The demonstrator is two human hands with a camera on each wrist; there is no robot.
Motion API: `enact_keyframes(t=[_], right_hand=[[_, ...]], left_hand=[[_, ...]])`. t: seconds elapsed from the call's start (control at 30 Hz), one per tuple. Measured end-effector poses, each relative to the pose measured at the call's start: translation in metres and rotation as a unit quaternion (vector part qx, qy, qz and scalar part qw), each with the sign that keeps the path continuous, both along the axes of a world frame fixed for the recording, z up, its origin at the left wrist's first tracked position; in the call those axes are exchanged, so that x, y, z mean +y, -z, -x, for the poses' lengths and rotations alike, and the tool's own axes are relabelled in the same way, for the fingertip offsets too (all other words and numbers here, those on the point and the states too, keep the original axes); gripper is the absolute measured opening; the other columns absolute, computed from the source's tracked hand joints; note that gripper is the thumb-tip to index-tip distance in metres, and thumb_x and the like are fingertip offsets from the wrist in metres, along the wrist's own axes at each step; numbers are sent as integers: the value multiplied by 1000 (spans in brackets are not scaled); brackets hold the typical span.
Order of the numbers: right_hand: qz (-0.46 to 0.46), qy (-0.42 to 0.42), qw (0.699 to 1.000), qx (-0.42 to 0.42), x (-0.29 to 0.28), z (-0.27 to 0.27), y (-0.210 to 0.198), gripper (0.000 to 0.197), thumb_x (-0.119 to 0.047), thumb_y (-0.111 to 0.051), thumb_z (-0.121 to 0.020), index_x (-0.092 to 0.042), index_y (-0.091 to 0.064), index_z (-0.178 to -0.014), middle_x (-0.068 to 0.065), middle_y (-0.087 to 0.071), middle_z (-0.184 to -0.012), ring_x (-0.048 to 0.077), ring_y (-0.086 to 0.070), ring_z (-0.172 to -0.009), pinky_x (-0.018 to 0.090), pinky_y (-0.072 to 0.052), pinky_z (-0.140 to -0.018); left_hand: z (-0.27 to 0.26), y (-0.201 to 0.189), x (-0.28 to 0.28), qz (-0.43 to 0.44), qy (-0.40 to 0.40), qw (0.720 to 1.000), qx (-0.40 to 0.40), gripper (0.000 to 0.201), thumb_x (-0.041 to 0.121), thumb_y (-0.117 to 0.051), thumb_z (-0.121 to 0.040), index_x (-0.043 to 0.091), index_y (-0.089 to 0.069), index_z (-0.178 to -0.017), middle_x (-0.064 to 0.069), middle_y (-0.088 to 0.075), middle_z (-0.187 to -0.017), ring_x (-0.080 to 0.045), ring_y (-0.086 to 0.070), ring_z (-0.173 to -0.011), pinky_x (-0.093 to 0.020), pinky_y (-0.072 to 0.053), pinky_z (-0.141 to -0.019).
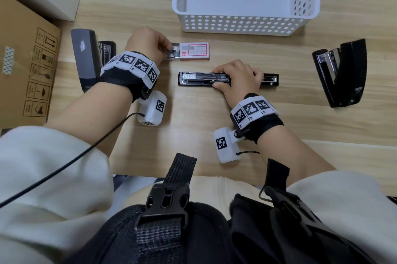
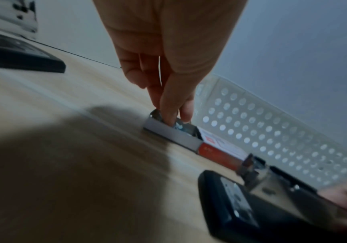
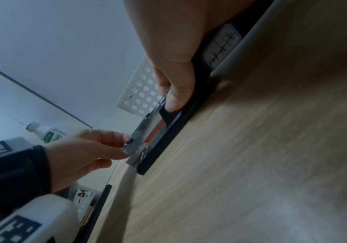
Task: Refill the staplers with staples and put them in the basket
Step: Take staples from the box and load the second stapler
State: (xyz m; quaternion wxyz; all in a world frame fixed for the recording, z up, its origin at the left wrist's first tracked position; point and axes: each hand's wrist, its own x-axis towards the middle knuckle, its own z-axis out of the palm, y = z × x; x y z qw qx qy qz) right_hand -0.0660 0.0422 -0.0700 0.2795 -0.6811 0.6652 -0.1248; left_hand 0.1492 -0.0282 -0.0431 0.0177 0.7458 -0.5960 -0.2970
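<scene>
We take the open stapler [image 1: 202, 79] at the middle of the wooden table [image 1: 300, 117] as our landmark. It lies folded out flat, its long axis running left to right, with the metal staple channel facing up; a short run of staples shows at the channel's left end. Our right hand [image 1: 238, 80] grasps this stapler around its middle, thumb on the near edge and fingers curled over the far edge, pinning it to the table.

Just beyond the open stapler and a little to its left lies the staple box [image 1: 194, 51], red and white, with its grey inner tray [image 2: 168, 134] slid out toward the left. Our left hand [image 1: 148, 43] is at that tray, fingertips [image 2: 169, 113] pointing down into it and pinching at the staples there; in the left wrist view we cannot tell whether a strip is actually gripped between them.

Farther beyond the open stapler, past the staple box, stands the white perforated basket [image 1: 240, 23], with nothing visible inside it. Well to the right of the open stapler a black stapler [image 1: 341, 72] rests on the table, hinged partly open. Well to the left, behind our left wrist, is a grey stapler [image 1: 86, 57], also raised open. Left of that sits a cardboard box [image 1: 25, 66].
</scene>
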Motion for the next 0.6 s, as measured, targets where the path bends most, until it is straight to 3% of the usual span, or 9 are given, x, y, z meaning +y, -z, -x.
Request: enact_keyframes(t=[0.1,0.2,0.47,0.6], right_hand=[[0,0,1000,-3,0,0,0,26,-33,-65,-80,-35,-62,-106,-11,-55,-110,11,-45,-110,25,-8,-97],[-3,1,1000,-4,-1,0,0,25,-33,-65,-80,-35,-62,-106,-11,-55,-110,11,-45,-110,28,-9,-100],[-4,-1,1000,-3,-1,0,0,26,-34,-65,-80,-36,-62,-106,-11,-55,-110,11,-45,-110,29,-9,-100],[-1,0,1000,-5,0,0,0,26,-34,-65,-80,-35,-62,-106,-11,-55,-109,11,-45,-109,30,-10,-101]], left_hand=[[4,1,-1,-26,33,999,-19,16,18,-66,-79,27,-70,-91,1,-64,-86,-17,-56,-78,-25,-45,-79],[5,2,-4,-54,50,997,-27,19,17,-67,-78,30,-70,-92,3,-63,-86,-17,-56,-78,-25,-44,-80],[4,4,-4,-40,66,997,-22,18,18,-71,-75,35,-67,-80,6,-62,-84,-18,-58,-80,-33,-50,-85],[4,7,3,9,79,997,-12,10,22,-68,-79,27,-70,-88,1,-57,-94,-22,-54,-90,-39,-47,-87]])
